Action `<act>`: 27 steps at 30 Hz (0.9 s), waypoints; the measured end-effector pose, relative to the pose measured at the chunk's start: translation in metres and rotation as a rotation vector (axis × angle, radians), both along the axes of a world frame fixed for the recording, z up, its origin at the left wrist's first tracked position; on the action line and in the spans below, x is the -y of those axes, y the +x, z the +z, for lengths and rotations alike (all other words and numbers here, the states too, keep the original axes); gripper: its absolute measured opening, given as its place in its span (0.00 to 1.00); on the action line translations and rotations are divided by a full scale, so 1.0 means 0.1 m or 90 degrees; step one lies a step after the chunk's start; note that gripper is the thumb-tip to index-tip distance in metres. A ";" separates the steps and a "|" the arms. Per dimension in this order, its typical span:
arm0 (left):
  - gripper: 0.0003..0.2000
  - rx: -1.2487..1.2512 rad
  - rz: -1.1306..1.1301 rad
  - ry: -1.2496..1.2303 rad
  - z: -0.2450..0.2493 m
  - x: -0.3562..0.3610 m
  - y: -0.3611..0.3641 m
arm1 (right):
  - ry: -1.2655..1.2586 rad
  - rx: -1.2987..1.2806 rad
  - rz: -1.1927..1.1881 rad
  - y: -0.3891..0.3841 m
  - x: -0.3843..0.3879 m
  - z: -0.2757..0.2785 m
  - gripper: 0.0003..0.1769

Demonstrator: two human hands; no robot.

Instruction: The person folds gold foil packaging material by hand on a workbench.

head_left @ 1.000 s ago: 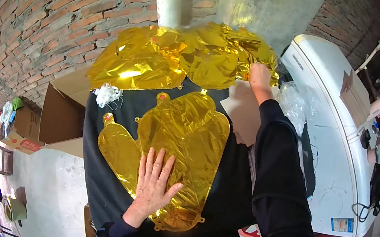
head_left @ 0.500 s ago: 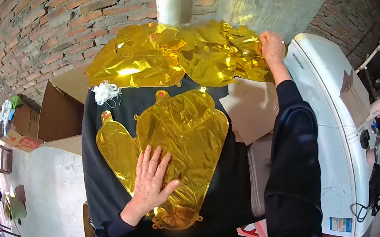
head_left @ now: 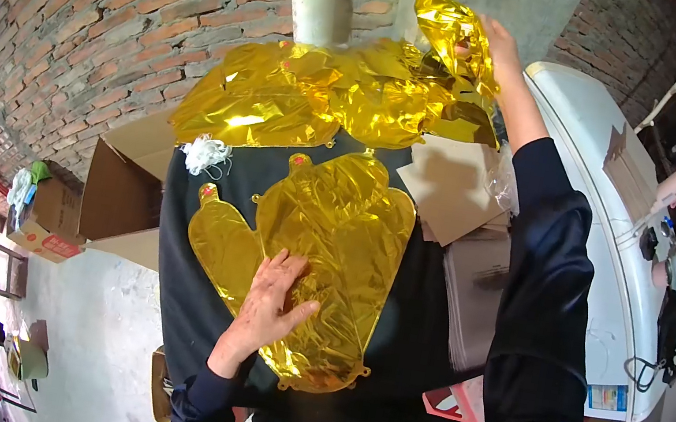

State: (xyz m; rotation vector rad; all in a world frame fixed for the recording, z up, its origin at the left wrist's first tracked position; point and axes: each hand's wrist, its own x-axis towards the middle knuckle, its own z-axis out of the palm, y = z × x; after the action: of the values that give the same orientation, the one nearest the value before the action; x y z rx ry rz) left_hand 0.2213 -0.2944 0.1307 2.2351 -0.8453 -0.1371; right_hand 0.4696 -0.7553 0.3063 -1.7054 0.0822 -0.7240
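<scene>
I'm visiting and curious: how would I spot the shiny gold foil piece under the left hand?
Find the black-covered table before the red brick wall. Toward its near edge, beneath the bare left hand, lies the shiny gold foil piece. Its flat, mitten-like outline sets it apart from the crumpled gold foil heap beyond.
</scene>
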 end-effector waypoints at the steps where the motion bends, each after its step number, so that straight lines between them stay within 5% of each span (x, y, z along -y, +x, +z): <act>1: 0.37 -0.002 0.005 0.003 0.01 -0.01 0.00 | 0.133 -0.010 0.090 -0.16 -0.20 0.12 0.22; 7: 0.41 0.057 0.062 -0.130 0.19 -0.06 0.09 | 0.263 -0.072 0.398 -0.44 -0.59 0.36 0.23; 9: 0.46 0.112 0.082 -0.201 0.45 -0.07 0.22 | -0.375 0.185 0.300 -0.61 -0.81 0.24 0.21; 11: 0.52 0.147 0.101 -0.261 0.79 -0.09 0.37 | -0.501 0.262 0.267 -0.80 -1.05 0.18 0.22; 13: 0.57 0.050 0.092 -0.413 1.11 -0.07 0.49 | -0.455 0.218 0.308 -1.05 -1.27 0.04 0.24; 14: 0.52 0.069 0.098 -0.467 1.16 0.00 0.57 | -0.434 0.196 0.325 -1.18 -1.36 -0.04 0.24; 16: 0.42 -0.210 0.039 -0.500 1.48 0.06 0.49 | -0.407 0.165 0.341 -1.37 -1.49 -0.19 0.26; 17: 0.25 -0.265 0.105 -0.453 1.46 0.09 0.54 | -0.387 0.153 0.351 -1.44 -1.53 -0.24 0.26; 19: 0.15 -0.339 0.096 -0.584 1.33 0.20 0.55 | -0.312 0.124 0.367 -1.51 -1.55 -0.30 0.28; 21: 0.11 -0.386 0.105 -0.648 1.35 0.20 0.48 | -0.127 0.056 0.412 -1.52 -1.52 -0.29 0.29; 24: 0.08 -0.458 0.160 -0.704 1.43 0.14 0.38 | 0.442 -0.260 0.535 -1.50 -1.54 -0.05 0.34; 25: 0.08 -0.472 0.176 -0.701 1.40 0.09 0.38 | 0.377 -0.269 0.435 -1.71 -1.71 -0.01 0.42; 27: 0.10 -0.485 0.213 -0.680 1.28 0.03 0.38 | 0.496 -0.335 0.707 -1.51 -1.41 -0.48 0.49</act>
State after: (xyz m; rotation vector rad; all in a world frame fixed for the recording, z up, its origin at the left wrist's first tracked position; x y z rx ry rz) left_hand 0.2588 -0.2970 0.2585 1.1191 -0.0404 -0.2732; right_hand 0.3184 -0.6145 0.2587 -0.9002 -0.1926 0.5476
